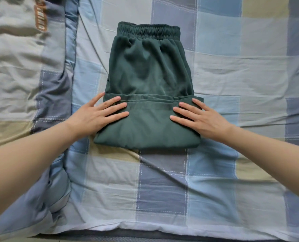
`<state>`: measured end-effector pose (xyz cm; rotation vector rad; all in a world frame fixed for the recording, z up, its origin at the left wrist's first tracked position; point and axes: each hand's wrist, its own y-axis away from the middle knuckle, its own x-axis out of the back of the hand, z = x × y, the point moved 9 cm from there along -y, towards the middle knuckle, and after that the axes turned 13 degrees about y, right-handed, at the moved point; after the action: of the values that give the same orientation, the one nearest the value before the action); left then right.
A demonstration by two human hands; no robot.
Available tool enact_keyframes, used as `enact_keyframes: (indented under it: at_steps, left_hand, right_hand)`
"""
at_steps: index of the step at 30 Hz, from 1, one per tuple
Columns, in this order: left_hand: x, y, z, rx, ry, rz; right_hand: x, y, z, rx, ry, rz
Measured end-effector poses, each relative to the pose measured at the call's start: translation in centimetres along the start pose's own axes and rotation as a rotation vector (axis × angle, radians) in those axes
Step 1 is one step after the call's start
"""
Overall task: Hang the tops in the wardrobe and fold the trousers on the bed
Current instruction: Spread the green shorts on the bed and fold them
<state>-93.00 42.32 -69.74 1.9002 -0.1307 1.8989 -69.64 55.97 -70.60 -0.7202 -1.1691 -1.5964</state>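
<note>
Dark green trousers (pixel 149 88) lie folded on checked bed sheet (pixel 232 75), waistband at far end. Left hand (pixel 99 113) and right hand (pixel 200 117) press flat on trousers' near fold, fingers straight, slightly spread, gripping nothing. Pillow (pixel 22 49) left of trousers.

We see orange lettering on the pillowcase (pixel 22 41), its white capitals sideways; only "ING" reads, the rest blurred.

A bed fills the frame, covered by a checked sheet (pixel 215 70) in pale blue, slate blue, grey and beige squares. At the left, a rumpled quilt (pixel 22 58) in matching colours lies bunched. Soft, even light shows the creases.
</note>
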Motion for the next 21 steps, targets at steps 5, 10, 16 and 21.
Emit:
enact_keyframes:
  at_steps: [5,10,16,21]
  left_hand:
    - [0.7,1.6,1.9,0.03,0.141,0.003]
    - [0.8,6.7,9.5,-0.052,0.478,-0.082]
    - [-7.0,14.1,15.6,0.214,1.226,-0.554]
    - [-4.7,13.6,8.1,1.007,1.991,-0.133]
  right_hand:
    - [1.2,2.6,-0.8,-0.02,-0.132,0.036]
    - [3.1,8.4,-6.5,0.15,-0.379,-0.086]
    - [6.3,13.5,-10.9,0.278,-1.299,-0.611]
    - [3.8,9.6,-2.9,-0.403,-1.956,-0.442]
